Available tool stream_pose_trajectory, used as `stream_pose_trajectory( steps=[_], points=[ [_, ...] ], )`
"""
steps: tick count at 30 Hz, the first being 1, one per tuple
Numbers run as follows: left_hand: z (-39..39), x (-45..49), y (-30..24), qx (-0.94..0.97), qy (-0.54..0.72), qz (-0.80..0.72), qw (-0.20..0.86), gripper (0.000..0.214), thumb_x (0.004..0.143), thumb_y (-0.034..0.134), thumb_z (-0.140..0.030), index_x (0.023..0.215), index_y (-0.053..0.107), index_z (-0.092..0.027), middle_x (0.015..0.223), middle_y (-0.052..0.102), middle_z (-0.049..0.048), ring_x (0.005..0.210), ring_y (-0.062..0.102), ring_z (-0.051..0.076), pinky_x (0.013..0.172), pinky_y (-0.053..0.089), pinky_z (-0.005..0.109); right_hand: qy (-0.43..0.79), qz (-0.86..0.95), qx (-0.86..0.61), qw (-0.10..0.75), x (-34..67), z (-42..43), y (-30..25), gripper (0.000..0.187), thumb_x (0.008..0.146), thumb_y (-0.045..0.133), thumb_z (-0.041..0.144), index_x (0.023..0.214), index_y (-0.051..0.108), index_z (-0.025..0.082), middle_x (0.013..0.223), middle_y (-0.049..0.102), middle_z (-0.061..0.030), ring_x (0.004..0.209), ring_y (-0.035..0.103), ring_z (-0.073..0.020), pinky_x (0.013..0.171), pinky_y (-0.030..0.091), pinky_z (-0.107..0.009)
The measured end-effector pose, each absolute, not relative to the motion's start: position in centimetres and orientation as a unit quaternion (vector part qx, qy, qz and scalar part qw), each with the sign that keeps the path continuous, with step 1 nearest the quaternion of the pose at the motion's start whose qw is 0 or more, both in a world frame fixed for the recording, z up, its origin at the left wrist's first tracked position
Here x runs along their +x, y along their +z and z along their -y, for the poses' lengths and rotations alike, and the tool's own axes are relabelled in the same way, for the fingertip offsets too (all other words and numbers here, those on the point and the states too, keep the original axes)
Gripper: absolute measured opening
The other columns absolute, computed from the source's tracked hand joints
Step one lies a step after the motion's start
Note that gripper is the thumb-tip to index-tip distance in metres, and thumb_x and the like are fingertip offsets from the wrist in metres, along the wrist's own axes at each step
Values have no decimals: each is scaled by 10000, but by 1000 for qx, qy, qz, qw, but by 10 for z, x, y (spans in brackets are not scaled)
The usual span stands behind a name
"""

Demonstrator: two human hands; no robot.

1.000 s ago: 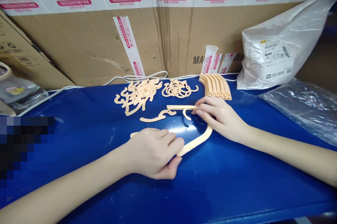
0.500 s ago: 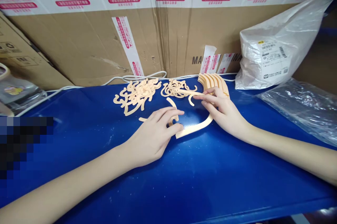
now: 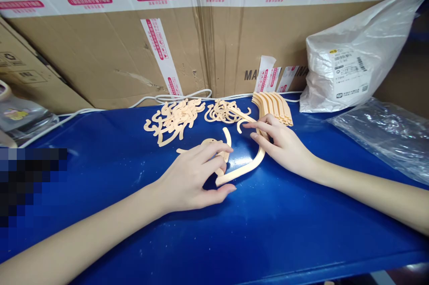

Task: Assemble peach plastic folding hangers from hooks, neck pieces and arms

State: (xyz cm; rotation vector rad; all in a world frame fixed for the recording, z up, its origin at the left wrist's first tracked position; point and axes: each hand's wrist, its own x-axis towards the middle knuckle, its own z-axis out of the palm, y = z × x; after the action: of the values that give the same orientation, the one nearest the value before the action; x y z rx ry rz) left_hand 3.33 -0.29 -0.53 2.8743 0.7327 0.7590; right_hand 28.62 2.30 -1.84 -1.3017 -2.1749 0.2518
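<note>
A long curved peach plastic piece [image 3: 246, 168] lies on the blue table [image 3: 268, 231]. My left hand [image 3: 192, 180] pinches a small curved peach piece [image 3: 225, 144] at the long piece's near end, thumb under that end. My right hand [image 3: 281, 144] grips the far bend of the long piece, fingers curled over it, and its fingertips touch a thin straight part [image 3: 243, 117]. Behind lie a pile of wavy peach pieces [image 3: 176, 117], a pile of small hooks [image 3: 224, 111] and a neat stack of curved pieces [image 3: 275, 106].
Large taped cardboard boxes [image 3: 201, 35] wall off the back of the table. A white plastic bag with labels [image 3: 348, 70] and clear plastic wrap [image 3: 385, 137] sit at the right. White cables [image 3: 100, 111] run along the back edge. A clear container [image 3: 20, 117] stands at the left.
My left hand let go of the long piece's near end, reached forward to a small curved piece, and now pinches it against that end. The long piece shifted; my right hand kept its grip.
</note>
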Motion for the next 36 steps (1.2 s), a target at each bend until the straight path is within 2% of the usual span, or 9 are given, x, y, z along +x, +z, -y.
stream_pose_trajectory(
  steps=[4,8,11,15,20,36],
  points=[
    [4,34,-8,930,242,-273,34,125,852,610,-286,892,570,-175,1245,583,91,1123,570,215,842,529,306,108,818,-483,293,286,-24,-19,321,960,397,323,1186,611,245,1008,539,-64,934,588,-203,859,469,-373],
    [3,33,-10,927,246,-279,53,234,846,614,-251,1059,546,-180,1241,602,72,1168,557,203,906,520,328,121,815,-483,296,287,-27,-20,273,961,396,295,1085,628,226,1013,549,-63,941,586,-196,867,461,-362],
    [2,33,-11,928,247,-272,57,269,848,605,-229,1102,536,-176,1202,627,65,1142,578,200,907,526,339,120,819,-477,295,288,-28,-20,230,959,401,304,992,610,213,987,555,-65,894,587,-196,830,463,-367],
    [3,33,-11,932,248,-260,54,267,849,579,-194,1111,535,-175,1124,657,57,1081,613,195,894,535,342,121,818,-480,291,287,-28,-20,182,953,409,313,916,550,205,914,554,-48,795,570,-178,744,455,-339],
    [3,35,-11,936,256,-237,52,256,843,552,-141,1097,535,-163,1080,667,48,1053,621,164,919,519,314,133,809,-485,305,286,-27,-19,98,928,448,294,925,504,213,845,569,-22,723,537,-162,668,421,-303],
    [3,37,-9,941,248,-223,63,248,828,498,-67,1051,564,-154,1024,673,51,953,640,152,863,525,293,141,812,-477,305,285,-24,-18,109,919,449,316,891,473,214,818,588,-18,688,538,-153,642,421,-292]
  ],
)
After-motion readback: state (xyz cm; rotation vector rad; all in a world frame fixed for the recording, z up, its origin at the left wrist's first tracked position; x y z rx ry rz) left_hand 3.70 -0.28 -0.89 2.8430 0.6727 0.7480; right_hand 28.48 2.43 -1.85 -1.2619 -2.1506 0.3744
